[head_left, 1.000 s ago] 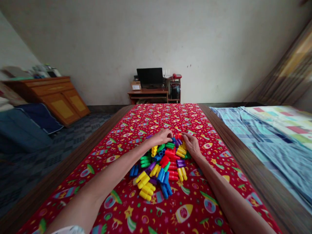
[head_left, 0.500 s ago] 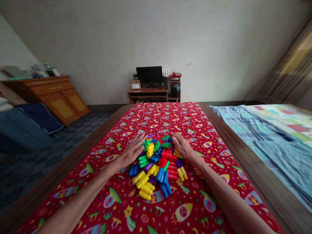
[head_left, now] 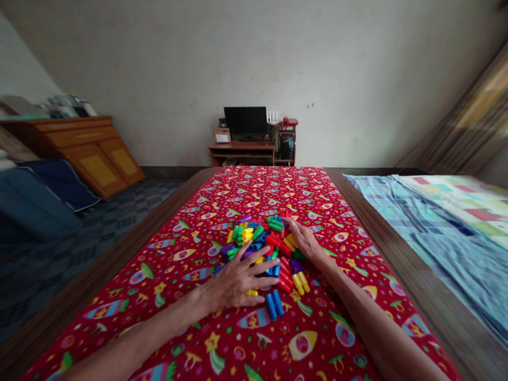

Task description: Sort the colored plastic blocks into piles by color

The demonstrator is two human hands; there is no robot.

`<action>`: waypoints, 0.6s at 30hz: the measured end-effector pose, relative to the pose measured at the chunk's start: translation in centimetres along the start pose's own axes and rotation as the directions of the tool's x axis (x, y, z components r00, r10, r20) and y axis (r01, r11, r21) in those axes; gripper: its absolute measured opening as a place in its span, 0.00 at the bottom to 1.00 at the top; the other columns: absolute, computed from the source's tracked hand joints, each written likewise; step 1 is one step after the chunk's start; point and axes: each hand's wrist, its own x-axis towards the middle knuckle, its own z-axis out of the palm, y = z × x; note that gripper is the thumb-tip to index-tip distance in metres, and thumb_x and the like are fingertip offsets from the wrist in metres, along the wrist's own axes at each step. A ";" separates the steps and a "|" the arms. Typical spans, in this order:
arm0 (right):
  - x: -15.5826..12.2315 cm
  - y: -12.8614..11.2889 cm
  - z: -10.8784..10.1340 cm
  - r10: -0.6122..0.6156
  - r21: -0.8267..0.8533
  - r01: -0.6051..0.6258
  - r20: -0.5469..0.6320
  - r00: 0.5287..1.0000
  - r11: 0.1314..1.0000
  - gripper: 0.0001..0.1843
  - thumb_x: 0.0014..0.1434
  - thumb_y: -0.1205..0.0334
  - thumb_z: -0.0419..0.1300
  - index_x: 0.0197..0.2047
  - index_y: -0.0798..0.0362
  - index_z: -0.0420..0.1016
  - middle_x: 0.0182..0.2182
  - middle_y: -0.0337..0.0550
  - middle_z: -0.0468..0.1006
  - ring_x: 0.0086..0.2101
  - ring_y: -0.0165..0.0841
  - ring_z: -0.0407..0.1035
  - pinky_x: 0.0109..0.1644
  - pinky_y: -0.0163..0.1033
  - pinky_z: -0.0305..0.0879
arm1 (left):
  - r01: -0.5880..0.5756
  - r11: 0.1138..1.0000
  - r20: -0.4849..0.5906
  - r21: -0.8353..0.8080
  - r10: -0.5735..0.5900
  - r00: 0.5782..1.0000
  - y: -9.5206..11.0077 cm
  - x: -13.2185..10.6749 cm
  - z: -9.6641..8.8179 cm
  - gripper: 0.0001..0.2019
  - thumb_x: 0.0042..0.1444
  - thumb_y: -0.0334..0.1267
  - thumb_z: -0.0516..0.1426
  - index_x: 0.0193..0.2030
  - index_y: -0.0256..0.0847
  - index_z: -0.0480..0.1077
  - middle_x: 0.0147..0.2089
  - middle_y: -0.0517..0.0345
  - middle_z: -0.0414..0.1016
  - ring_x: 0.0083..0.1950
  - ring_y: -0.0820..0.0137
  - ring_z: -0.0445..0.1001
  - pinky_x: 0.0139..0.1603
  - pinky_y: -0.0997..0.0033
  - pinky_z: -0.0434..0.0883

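A loose heap of plastic toy building pieces in red, yellow, blue, green and purple lies mid-table. My left hand is spread palm down over the near left of the heap, hiding several yellow pieces beneath it. Just right of its fingertips lies a blue piece with two rounded prongs. My right hand rests along the heap's right side, fingers stretched forward beside a yellow piece and red pieces. A two-pronged yellow piece lies below that hand. Neither hand grips anything.
A red patterned cloth covers the wooden table. Beyond its far end stands a desk with a monitor. A bed is to the right, a wooden cabinet to the left.
My left hand has moved from the heap's left edge toward me and right, its fingers spreading over the yellow pieces. A blue piece now lies apart at the near edge. My right hand barely moved.
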 end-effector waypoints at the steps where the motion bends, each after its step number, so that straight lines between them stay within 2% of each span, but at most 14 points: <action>1: 0.0 0.0 0.0 0.018 0.071 -0.017 -0.008 1.000 0.997 0.37 0.61 0.33 0.44 0.55 0.49 0.76 0.54 0.48 0.76 0.57 0.44 0.66 0.63 0.51 0.58 | 0.029 1.000 -0.022 -0.010 -0.029 0.999 -0.5 0.3 0.1 0.20 0.63 0.52 0.53 0.61 0.56 0.66 0.70 0.62 0.58 0.73 0.57 0.47 0.71 0.44 0.32; 4: 0.2 0.2 -0.2 0.072 0.294 -0.043 -0.091 0.993 0.955 0.41 0.60 0.30 0.42 0.56 0.53 0.74 0.55 0.51 0.75 0.58 0.45 0.65 0.63 0.52 0.59 | 0.085 0.995 -0.093 -0.050 -0.090 0.992 -0.7 1.1 -0.1 0.17 0.63 0.52 0.53 0.54 0.52 0.73 0.68 0.59 0.62 0.72 0.57 0.50 0.72 0.44 0.35; 6: 0.3 0.4 -0.4 0.109 0.381 -0.043 -0.152 0.982 0.924 0.42 0.58 0.28 0.44 0.56 0.53 0.74 0.56 0.53 0.74 0.58 0.46 0.65 0.63 0.52 0.59 | 0.066 0.996 -0.109 -0.067 -0.073 0.991 0.5 2.0 -0.8 0.19 0.64 0.53 0.51 0.52 0.48 0.74 0.68 0.57 0.63 0.72 0.57 0.50 0.72 0.44 0.36; 9: 0.2 0.6 -0.3 0.157 0.425 -0.073 -0.167 0.973 0.902 0.42 0.57 0.28 0.46 0.57 0.53 0.74 0.56 0.54 0.73 0.58 0.46 0.65 0.62 0.53 0.60 | -0.052 0.995 -0.064 -0.081 0.047 0.997 3.5 4.0 -1.5 0.23 0.64 0.56 0.48 0.57 0.47 0.70 0.70 0.58 0.60 0.73 0.59 0.48 0.72 0.47 0.39; 11: -0.1 0.3 0.1 0.164 0.406 -0.097 -0.133 0.978 0.909 0.41 0.58 0.29 0.45 0.57 0.52 0.73 0.57 0.52 0.73 0.58 0.46 0.65 0.63 0.53 0.59 | -0.144 0.986 -0.029 -0.082 0.142 0.989 5.2 5.4 -1.1 0.23 0.65 0.55 0.48 0.62 0.49 0.65 0.71 0.62 0.58 0.73 0.61 0.47 0.73 0.50 0.40; 12: -0.3 0.1 0.3 0.154 0.378 -0.100 -0.114 0.982 0.920 0.40 0.59 0.30 0.45 0.57 0.52 0.74 0.57 0.51 0.73 0.59 0.45 0.64 0.64 0.53 0.58 | -0.153 0.985 -0.021 -0.080 0.152 0.988 5.7 6.0 -0.7 0.22 0.65 0.53 0.48 0.62 0.49 0.64 0.70 0.63 0.59 0.73 0.62 0.46 0.73 0.51 0.39; 15: -1.0 -0.7 0.8 0.112 0.283 -0.090 -0.064 0.992 0.955 0.39 0.60 0.31 0.43 0.56 0.51 0.75 0.57 0.48 0.73 0.60 0.43 0.62 0.67 0.51 0.52 | -0.055 0.997 0.001 -0.054 0.055 0.998 5.4 6.9 0.8 0.18 0.67 0.47 0.48 0.60 0.49 0.67 0.66 0.61 0.65 0.72 0.63 0.51 0.73 0.50 0.38; 18: -1.3 -1.0 1.0 0.116 0.264 -0.096 -0.061 0.991 0.960 0.38 0.60 0.31 0.44 0.56 0.51 0.74 0.56 0.49 0.74 0.59 0.42 0.64 0.65 0.49 0.56 | 0.061 0.998 0.010 0.003 -0.061 0.998 3.4 6.3 1.6 0.17 0.67 0.47 0.48 0.57 0.50 0.69 0.61 0.61 0.71 0.70 0.61 0.55 0.72 0.46 0.36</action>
